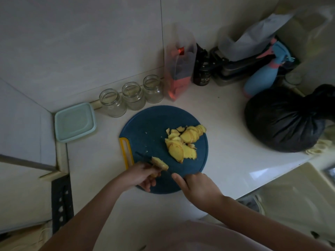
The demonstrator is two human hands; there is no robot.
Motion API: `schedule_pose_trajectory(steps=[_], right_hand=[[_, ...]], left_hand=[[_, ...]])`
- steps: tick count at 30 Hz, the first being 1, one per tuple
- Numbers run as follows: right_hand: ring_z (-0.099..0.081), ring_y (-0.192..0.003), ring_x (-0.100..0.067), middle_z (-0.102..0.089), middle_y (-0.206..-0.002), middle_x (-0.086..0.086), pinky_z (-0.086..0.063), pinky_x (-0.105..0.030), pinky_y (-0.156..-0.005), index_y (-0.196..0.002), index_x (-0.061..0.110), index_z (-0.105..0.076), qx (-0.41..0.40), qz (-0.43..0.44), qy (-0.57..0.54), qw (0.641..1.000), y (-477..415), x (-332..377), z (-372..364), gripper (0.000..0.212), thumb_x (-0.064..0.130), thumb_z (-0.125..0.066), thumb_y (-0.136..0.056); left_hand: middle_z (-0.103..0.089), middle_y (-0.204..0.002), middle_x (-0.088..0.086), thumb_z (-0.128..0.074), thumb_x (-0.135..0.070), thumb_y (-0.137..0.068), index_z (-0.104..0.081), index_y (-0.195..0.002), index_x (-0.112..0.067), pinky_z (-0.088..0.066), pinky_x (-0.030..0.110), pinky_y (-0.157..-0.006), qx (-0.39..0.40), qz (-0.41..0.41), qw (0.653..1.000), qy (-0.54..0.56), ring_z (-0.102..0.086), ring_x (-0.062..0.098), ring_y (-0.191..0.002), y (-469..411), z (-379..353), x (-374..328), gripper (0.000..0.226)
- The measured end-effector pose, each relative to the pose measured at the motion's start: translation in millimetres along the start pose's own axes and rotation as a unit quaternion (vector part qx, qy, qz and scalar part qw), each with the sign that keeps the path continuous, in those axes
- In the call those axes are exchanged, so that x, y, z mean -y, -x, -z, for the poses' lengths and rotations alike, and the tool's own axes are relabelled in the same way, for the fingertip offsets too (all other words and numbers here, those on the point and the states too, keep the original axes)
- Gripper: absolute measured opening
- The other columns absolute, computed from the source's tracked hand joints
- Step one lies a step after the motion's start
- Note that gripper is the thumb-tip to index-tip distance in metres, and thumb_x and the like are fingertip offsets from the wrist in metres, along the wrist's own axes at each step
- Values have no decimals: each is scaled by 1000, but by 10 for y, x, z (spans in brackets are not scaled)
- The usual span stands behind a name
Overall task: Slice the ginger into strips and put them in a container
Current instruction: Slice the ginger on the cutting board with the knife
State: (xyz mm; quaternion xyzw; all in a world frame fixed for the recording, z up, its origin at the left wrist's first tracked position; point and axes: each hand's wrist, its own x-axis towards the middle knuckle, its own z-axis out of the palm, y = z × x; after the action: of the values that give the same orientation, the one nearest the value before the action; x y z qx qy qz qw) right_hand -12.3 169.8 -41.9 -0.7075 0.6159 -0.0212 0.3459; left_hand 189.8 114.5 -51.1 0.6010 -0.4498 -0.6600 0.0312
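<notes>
My left hand (143, 176) is curled round a stubby tan-yellow ginger end piece (160, 164), low over the near edge of the round dark-blue plastic cutting board (154, 127). My right hand (197, 187), just beside it, grips a thin dark knife (142, 156), blade meeting the piece. Pale yellow ginger slices (183, 142) sit heaped on the board's right half, apart from both hands. The board's left half lies open. A pale-green lidded square container (75, 122) waits in the white bench's (226, 142) back-left corner.
</notes>
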Motion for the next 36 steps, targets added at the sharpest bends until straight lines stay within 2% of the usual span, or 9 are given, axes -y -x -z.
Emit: schedule_pose_trajectory(steps=[5,9,13,17,21,25,29,33,36], right_hand=[[-47,-55,-18,-45,-54,0,-47,-37,-65,-57,14,-41,-5,6,16,1000,20,18,5,68,69,-9,-84],[-58,-68,-24,-51,-63,-1,-46,-36,-66,-66,14,-50,-20,21,46,999,38,26,1,68,66,-12,-89],[-62,-76,-24,-64,-78,-3,-44,-33,-65,-86,17,-60,-43,37,72,996,57,3,-22,96,76,14,-71],[-61,-74,-25,-64,-76,-6,-42,-32,-62,-76,15,-56,-38,15,47,998,67,-23,-36,92,76,14,-68],[-60,-68,-24,-57,-66,-3,-46,-35,-62,-69,15,-55,-31,-5,37,999,24,-70,-99,108,84,28,-58],[-62,-74,-25,-59,-71,-5,-48,-35,-66,-73,14,-56,-6,-23,43,999,34,-14,-78,93,77,11,-66],[-62,-74,-24,-58,-71,-5,-49,-35,-69,-71,15,-56,10,-26,38,999,30,-14,-89,93,77,13,-63],[-62,-73,-25,-57,-69,-6,-51,-38,-73,-64,16,-48,33,-42,20,998,14,14,-104,79,76,3,-72],[-61,-73,-25,-55,-67,-6,-51,-37,-73,-61,15,-47,43,-45,19,998,-5,33,-70,70,70,-8,-84]], left_hand=[[-62,-58,3,-49,-24,-97,-64,-87,-10,-52,26,-53,-11,-9,999,-37,-52,9,-44,-7,7,11,23],[-62,-56,0,-49,-29,-97,-64,-86,-10,-53,28,-56,-14,-5,999,-51,-52,8,-45,-15,6,2,27],[-60,-50,-1,-48,-29,-98,-63,-87,-8,-52,26,-55,-5,16,998,-67,-52,9,-42,-39,-3,-49,28],[-59,-48,-3,-46,-31,-98,-61,-82,-10,-51,25,-55,2,24,995,-100,-52,9,-41,-56,-11,-92,30],[-56,-48,-1,-45,-27,-98,-58,-79,-11,-49,25,-53,-1,7,994,-107,-50,10,-41,-61,-18,-83,29],[-53,-43,-4,-43,-30,-99,-61,-86,-10,-47,25,-52,6,12,991,-135,-48,9,-39,-95,-6,-67,30],[-46,-39,-7,-43,-28,-99,-61,-99,-11,-44,23,-49,13,5,990,-143,-42,6,-38,-101,-16,-67,24],[-40,-40,-8,-49,-26,-96,-58,-81,-16,-38,25,-46,11,-7,990,-142,-39,8,-40,-103,-18,-46,20],[-46,-40,-10,-50,-28,-96,-57,-77,-19,-35,23,-45,0,-12,989,-146,-41,3,-38,-101,-14,-56,23]])
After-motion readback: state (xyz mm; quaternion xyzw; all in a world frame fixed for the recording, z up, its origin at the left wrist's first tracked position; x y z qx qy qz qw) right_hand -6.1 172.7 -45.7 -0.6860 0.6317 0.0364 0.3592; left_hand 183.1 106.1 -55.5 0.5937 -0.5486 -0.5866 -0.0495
